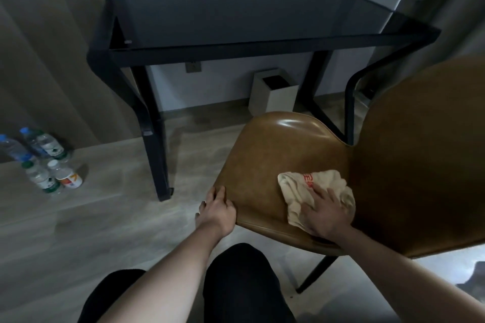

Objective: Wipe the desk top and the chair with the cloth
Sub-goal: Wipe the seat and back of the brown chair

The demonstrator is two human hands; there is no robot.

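Observation:
A brown leather chair (278, 155) with black legs stands in front of me, its backrest to the right. A cream cloth (296, 186) with red print lies on the seat near the backrest. My right hand (325, 212) presses flat on the cloth with fingers spread. My left hand (217, 210) grips the seat's near left edge, fingers over the top. The black glass desk top (236, 13) stands behind the chair against the wall.
Several plastic water bottles (44, 160) stand on the wooden floor at the left. A white waste bin (273, 94) sits under the desk by the wall. A grey curtain (451, 8) hangs at the right. My knees are at the bottom of the view.

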